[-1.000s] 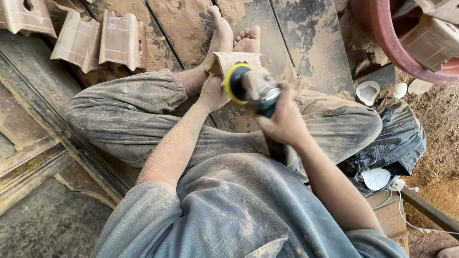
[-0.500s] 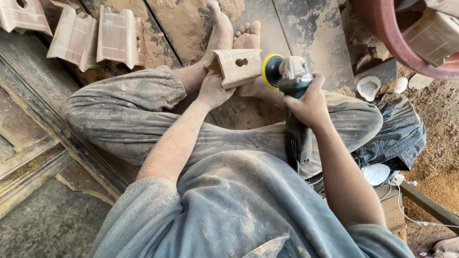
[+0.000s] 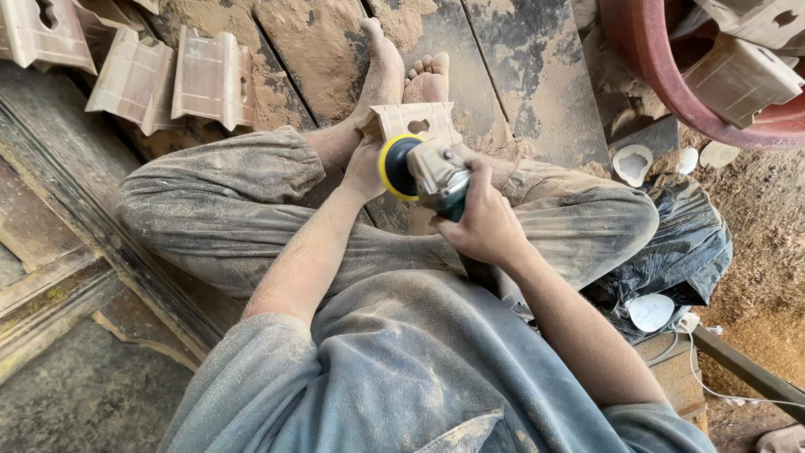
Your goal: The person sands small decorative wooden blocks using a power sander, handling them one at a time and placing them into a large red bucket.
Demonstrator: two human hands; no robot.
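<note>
Right now the right hand [image 3: 482,222] is wrapped tight round the grinder [image 3: 436,176], whose body runs back toward the lap and whose yellow-rimmed disc [image 3: 394,166] faces left, onto the carved wooden block [image 3: 411,122]. That block lies crosswise above the crossed shins, its lower left end clasped by the left hand [image 3: 366,168], forearm stretched forward.

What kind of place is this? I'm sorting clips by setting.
Probably a small woodcarving workshop, worked on the floor. The right hand holds a sander against a carved wooden block gripped by the left hand; similar blocks and sawdust lie around.
</note>
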